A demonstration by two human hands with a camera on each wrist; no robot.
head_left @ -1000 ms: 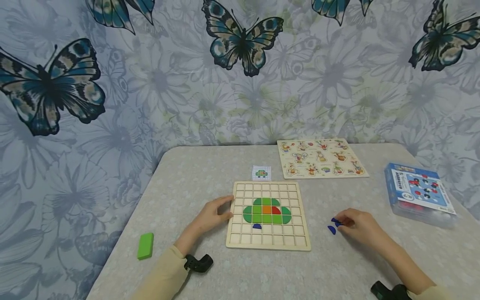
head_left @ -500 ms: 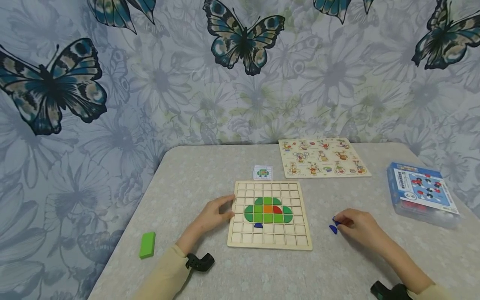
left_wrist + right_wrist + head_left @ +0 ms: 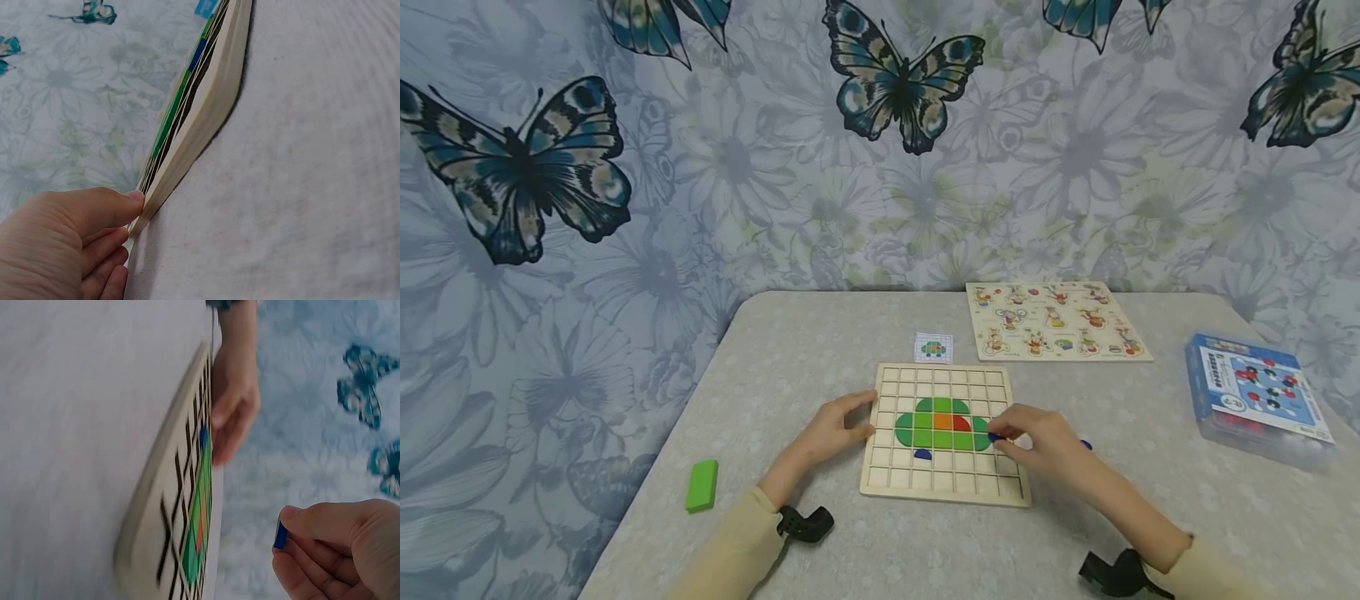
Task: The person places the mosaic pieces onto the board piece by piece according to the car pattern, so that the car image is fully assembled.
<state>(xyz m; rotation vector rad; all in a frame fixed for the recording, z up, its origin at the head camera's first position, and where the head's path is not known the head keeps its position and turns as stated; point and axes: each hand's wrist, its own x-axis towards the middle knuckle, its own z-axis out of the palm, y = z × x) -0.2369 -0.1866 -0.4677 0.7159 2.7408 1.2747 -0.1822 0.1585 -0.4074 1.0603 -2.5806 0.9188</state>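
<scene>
A wooden grid board (image 3: 891, 483) lies on the table, with green, orange and red tiles (image 3: 943, 440) in its middle cells. One blue half-round tile (image 3: 922, 454) sits in a cell below them. My left hand (image 3: 827, 431) touches the board's left edge with thumb and fingertips. Over the board's right side, my right hand (image 3: 1045, 437) pinches another dark blue tile (image 3: 280, 536) between thumb and fingers. Part of a further blue tile (image 3: 1086, 445) shows on the table behind that hand.
A small pattern card (image 3: 933, 347) lies beyond the board. Behind it to the right is a picture board (image 3: 1060, 325). A blue-and-clear plastic box (image 3: 1262, 400) stands at the right, and a green block (image 3: 702, 486) at the left.
My right hand has picked up a blue tile from the table and moved left with it to the board's right side. My left hand stays at the board's edge.
</scene>
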